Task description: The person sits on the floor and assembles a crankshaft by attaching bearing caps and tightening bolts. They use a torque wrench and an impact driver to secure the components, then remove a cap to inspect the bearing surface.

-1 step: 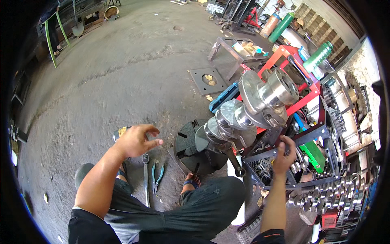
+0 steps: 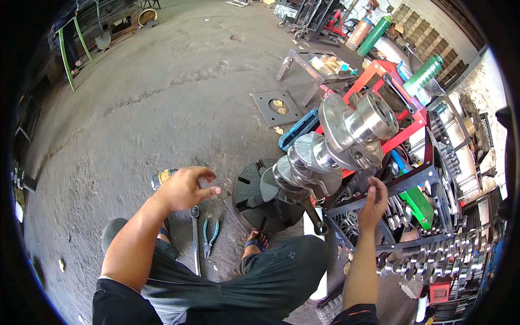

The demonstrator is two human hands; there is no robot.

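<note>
A large bare-metal crankshaft [image 2: 314, 151] stands upright on a round dark slotted base [image 2: 246, 186], in front of me. A connecting rod [image 2: 316, 216] juts from its lower part toward my knee. My left hand [image 2: 190, 188] hovers left of the base, thumb and fingers apart, holding nothing. To the right of the crankshaft, my right hand [image 2: 372, 205] is raised with curved, parted fingers and nothing in them. It appears in front of the tool trolley [image 2: 391, 246]. Neither hand visibly touches the crankshaft.
On the floor lie a ratchet wrench [image 2: 195, 238], blue-handled pliers [image 2: 210, 238] and a yellow-black cylindrical object [image 2: 161, 177]. A square plate [image 2: 277, 107] and a blue case [image 2: 299, 130] are beyond the base. Several smaller crankshafts [image 2: 428, 265] lie at right.
My right hand has shifted slightly left and away from me. My left hand has barely moved, and the crankshaft stands as before.
</note>
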